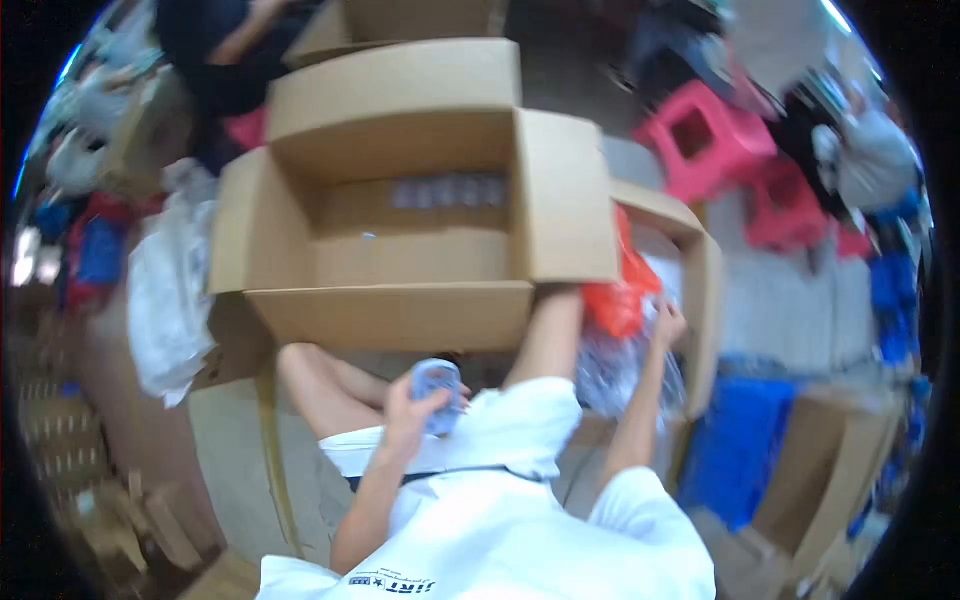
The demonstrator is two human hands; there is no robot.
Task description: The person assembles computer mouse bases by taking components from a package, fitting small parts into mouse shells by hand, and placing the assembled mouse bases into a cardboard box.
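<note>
My left hand (pixel 402 412) is closed around a light grey-blue, rounded object (pixel 437 390), held above my lap; blur hides its exact kind. Out to the right, my right hand (pixel 669 324) has its fingers curled together over a smaller open carton (pixel 706 300). Beside that hand lies an orange-red plastic bag (pixel 622 295), with crumpled clear plastic (pixel 610 370) below it. Whether the fingers pinch anything is too blurred to see. In front of my knees stands a large open cardboard box (pixel 400 318), a row of several small greyish items (pixel 450 191) along its far inner side.
White plastic bags (pixel 165 300) hang left of the large box. Pink stools (pixel 705 140) stand at the far right, a blue bin-like object (pixel 738 445) at the near right. Another person's arm (pixel 245 35) shows at the far left, near another carton (pixel 420 20).
</note>
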